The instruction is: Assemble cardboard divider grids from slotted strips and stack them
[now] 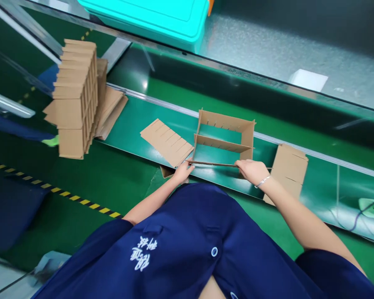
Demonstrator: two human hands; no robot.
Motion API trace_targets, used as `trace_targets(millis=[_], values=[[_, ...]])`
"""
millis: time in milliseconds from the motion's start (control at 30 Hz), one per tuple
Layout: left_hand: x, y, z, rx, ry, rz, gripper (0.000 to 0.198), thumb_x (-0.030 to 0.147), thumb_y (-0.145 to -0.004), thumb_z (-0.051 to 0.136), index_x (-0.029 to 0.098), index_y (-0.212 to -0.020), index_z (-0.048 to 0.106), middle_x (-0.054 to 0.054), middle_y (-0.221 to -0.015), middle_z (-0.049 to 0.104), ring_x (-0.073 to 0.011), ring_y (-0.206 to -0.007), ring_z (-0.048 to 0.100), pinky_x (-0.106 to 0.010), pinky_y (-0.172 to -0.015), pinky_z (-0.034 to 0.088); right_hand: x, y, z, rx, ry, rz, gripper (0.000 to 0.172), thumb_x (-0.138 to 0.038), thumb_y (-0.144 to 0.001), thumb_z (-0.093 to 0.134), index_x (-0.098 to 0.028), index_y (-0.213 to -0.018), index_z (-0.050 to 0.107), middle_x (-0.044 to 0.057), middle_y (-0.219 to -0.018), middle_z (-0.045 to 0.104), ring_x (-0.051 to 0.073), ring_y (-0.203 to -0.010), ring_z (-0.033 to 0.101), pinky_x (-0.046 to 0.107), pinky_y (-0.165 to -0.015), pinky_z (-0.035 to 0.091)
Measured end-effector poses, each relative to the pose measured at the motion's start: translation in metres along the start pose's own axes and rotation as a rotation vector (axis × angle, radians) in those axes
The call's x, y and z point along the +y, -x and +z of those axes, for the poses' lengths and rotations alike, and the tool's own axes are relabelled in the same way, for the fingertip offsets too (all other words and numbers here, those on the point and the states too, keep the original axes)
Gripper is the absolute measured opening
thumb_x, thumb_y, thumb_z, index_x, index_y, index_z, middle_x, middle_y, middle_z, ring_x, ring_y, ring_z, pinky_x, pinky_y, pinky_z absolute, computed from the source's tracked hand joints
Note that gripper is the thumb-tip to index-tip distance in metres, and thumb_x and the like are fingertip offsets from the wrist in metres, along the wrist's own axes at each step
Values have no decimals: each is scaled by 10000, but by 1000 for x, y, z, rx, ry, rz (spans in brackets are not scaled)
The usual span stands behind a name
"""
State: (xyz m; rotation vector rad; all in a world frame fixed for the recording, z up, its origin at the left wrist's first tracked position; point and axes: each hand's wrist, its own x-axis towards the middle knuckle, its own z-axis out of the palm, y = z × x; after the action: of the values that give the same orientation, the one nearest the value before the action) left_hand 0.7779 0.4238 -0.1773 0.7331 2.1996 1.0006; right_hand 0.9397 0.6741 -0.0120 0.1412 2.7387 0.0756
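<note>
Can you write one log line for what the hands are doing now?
left hand: holds cardboard strip | right hand: holds strip | cardboard divider frame: on green belt

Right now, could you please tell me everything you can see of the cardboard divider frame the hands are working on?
The cardboard divider frame is plain brown slotted strips interlocked into an open grid, standing upright on the green belt. The far strip shows notches along its top edge. The left hand and right hand each pinch an end of its nearest strip.
</note>
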Motion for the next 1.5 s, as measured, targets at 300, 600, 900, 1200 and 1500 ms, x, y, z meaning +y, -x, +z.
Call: trace_targets(millis=[300, 600, 900, 1200, 1500], values=[[-10, -1, -11, 28, -81, -50, 369, 364, -795, 522, 172, -1104, 579, -85, -1044, 670, -233, -1022, 609, -344, -864, 488, 80, 62, 28, 135, -532, 76, 666, -433, -770, 571, -229, -1369, 363, 101, -1366, 458, 276, -1215, 453, 448, -950, 407], [-3, -4, -14, -9, -106, -69, 348, 357, -777, 540, 148, -1051, 582, -105, -1031, 674, -239, -1010, 617, -343, -818, 516, 70, 68, 99, 211, -872, 324, 273, -367, -851, 419, -213, -943, 624, 44, -905, 676, 194, -811, 623, 339, -734, 509], [2, -5, -19, -16, -173, -100, 346, 367, -772, 535, 145, -1033, 584, -117, -1013, 680, -251, -994, 625, -355, -812, 520, 60, 71, 110, 220, -700, 307, 281, -320, -897, 380, -196, -935, 630, 57, -951, 677, 183, -860, 623, 312, -775, 488], [-5, -7, -23, -6, -199, -96, 357, 390, -779, 520, 152, -1035, 586, -120, -1037, 672, -250, -982, 628, -378, -850, 500, 51, 53, 143, 220, -721, 293, 279, -268, -903, 364, -181, -981, 618, 51, -988, 671, 162, -916, 617, 298, -827, 479], [24, 12, -60, 195, -214, 149, 709, 351, -773, 544, 182, -1404, 267, -133, -1432, 357, -254, -1291, 380, -421, -1040, 356, 45, 74, 125, 465, -609, 463, 480, -159, -843, 322, -150, -1309, 440, 130, -1274, 529, 204, -1191, 480, 426, -980, 407]])
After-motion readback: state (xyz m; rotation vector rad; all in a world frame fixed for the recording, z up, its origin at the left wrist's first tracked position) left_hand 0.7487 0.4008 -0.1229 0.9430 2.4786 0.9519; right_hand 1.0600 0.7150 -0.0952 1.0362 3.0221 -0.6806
